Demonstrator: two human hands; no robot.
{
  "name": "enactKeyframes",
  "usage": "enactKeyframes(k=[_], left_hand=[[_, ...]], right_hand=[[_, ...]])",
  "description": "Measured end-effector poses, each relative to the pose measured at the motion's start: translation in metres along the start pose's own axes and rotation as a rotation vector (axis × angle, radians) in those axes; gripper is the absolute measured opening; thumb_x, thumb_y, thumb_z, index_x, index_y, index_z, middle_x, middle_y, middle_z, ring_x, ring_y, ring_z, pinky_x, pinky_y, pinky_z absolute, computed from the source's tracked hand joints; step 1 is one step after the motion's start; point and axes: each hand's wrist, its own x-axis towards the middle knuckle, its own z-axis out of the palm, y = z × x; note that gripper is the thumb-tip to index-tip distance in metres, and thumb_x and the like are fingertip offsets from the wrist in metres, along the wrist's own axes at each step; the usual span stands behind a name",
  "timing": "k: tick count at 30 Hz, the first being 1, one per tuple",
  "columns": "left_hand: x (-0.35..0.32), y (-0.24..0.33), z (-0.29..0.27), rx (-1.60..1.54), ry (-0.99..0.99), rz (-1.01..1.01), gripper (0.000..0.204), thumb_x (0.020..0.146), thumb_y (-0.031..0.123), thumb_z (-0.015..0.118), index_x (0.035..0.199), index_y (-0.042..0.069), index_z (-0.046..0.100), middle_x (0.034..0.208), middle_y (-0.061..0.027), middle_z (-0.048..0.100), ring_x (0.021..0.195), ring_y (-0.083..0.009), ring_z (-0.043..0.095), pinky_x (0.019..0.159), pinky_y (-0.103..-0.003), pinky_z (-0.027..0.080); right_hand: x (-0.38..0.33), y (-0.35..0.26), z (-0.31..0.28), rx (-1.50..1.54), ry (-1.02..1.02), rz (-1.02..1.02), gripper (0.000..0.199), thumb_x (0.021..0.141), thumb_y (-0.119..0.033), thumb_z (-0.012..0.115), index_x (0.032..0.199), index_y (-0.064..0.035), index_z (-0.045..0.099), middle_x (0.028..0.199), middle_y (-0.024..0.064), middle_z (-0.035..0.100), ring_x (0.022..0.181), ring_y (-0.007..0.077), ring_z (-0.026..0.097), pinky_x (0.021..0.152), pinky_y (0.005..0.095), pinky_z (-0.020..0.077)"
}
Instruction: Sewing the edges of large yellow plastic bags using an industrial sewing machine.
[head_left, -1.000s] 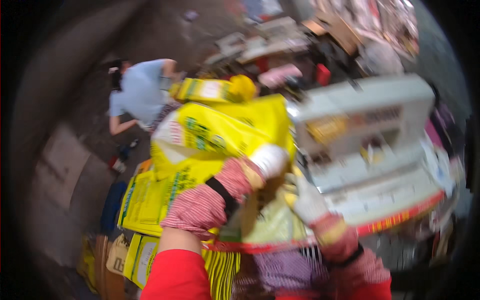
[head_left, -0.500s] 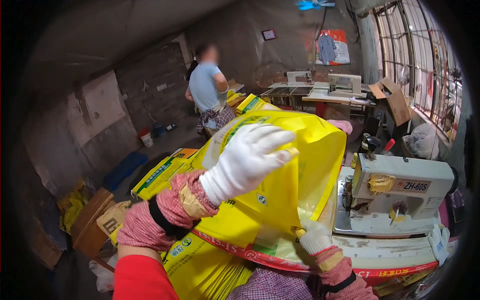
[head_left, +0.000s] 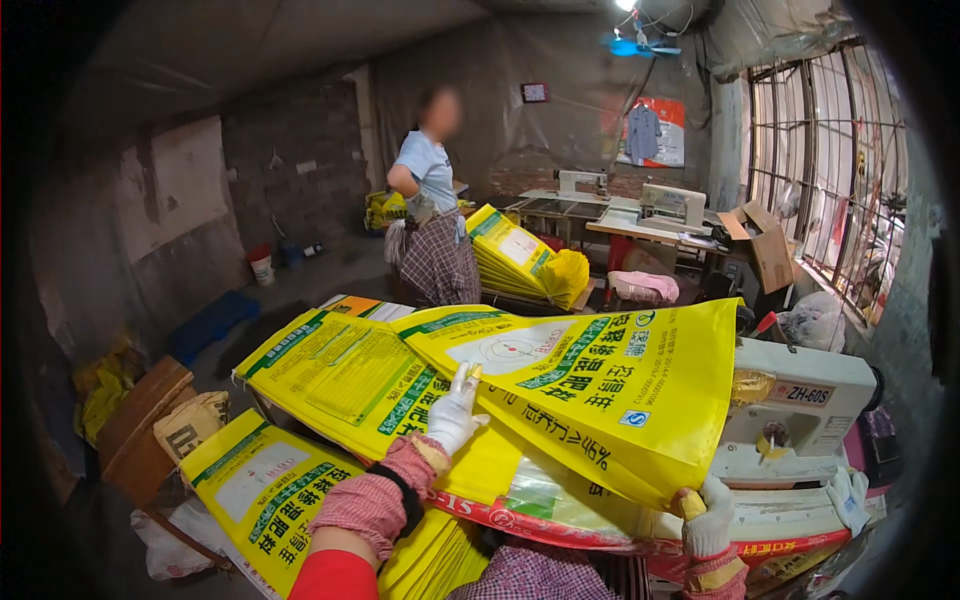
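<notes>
A large yellow printed woven bag slants up in front of me, its right end raised beside the sewing machine. My right hand, in a white glove with yellow tape on a finger, pinches its lower right corner. At the near left edge of the bag, my left hand is gloved too and grips the edge, its fingertips on the printed face and its thumb hidden. Beneath the bag lies a stack of similar yellow bags. Another pile of yellow bags stands at the near left.
A white sewing machine stands on the right, with a white glove on its table's edge. Beyond are another bag stack, a pink cloth, more sewing machines and a cardboard box. A person stands across the room.
The bag has swung lower and flatter, its printed face now showing. My left hand has moved down to its near edge; my right hand has shifted right and down with the corner. The person has turned.
</notes>
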Motion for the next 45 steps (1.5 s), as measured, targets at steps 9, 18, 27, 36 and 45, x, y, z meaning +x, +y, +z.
enactKeyframes(k=[9, 18, 27, 36, 45], left_hand=[[0.083, -0.008, 0.035, -0.08, 0.04, -0.026, 0.027, 0.072, 0.008, 0.056, 0.097, 0.013, 0.065, 0.086, -0.0152, 0.064, 0.086, -0.0313, 0.061, 0.077, -0.04, 0.049], [0.031, -0.01, -0.099, 0.27, 0.494, 0.39, 0.032, 0.066, 0.004, 0.058, 0.097, 0.009, 0.06, 0.105, -0.003, 0.061, 0.07, -0.0282, 0.057, 0.063, -0.037, 0.049], [-0.076, -0.129, -0.049, 0.379, -0.159, -0.067, 0.027, 0.079, 0.012, 0.047, 0.104, 0.013, 0.058, 0.111, -0.0045, 0.059, 0.078, -0.0273, 0.063, 0.066, -0.039, 0.05], [-0.14, -0.137, -0.102, -0.033, 0.246, -0.389, 0.044, 0.078, 0.016, 0.057, 0.116, -0.004, 0.05, 0.132, -0.0226, 0.04, 0.116, -0.0359, 0.044, 0.098, -0.038, 0.036], [-0.257, -0.039, -0.059, -0.855, 0.34, -0.591, 0.069, 0.069, 0.023, 0.074, 0.121, -0.008, 0.04, 0.135, -0.0218, 0.029, 0.116, -0.0302, 0.042, 0.096, -0.037, 0.038]], right_hand=[[-0.002, -0.009, 0.01, 0.138, -0.074, 0.04, 0.031, 0.081, -0.003, 0.057, 0.111, 0.0026, 0.054, 0.098, 0.0109, 0.06, 0.087, 0.0186, 0.058, 0.075, 0.0302, 0.0486], [0.013, 0.016, 0.002, 0.344, 0.158, 0.113, 0.037, 0.079, 0.005, 0.055, 0.116, 0.0019, 0.052, 0.101, 0.0108, 0.061, 0.089, 0.0182, 0.058, 0.076, 0.0286, 0.0471], [-0.029, 0.053, 0.108, 0.68, -0.33, 0.435, 0.031, 0.077, 0.004, 0.043, 0.102, 0.0046, 0.06, 0.104, 0.0129, 0.062, 0.097, 0.0263, 0.058, 0.091, 0.034, 0.0441], [0.02, -0.098, 0.074, 0.147, -1.317, -0.183, 0.023, 0.084, -0.018, 0.058, 0.102, -0.004, 0.061, 0.1, 0.0126, 0.063, 0.097, 0.0201, 0.059, 0.087, 0.0303, 0.0442], [0.107, -0.007, 0.097, -0.674, -1.005, -0.108, 0.047, 0.083, -0.034, 0.054, 0.125, -0.0157, 0.049, 0.11, 0.0178, 0.059, 0.098, 0.032, 0.058, 0.084, 0.0359, 0.0447]])
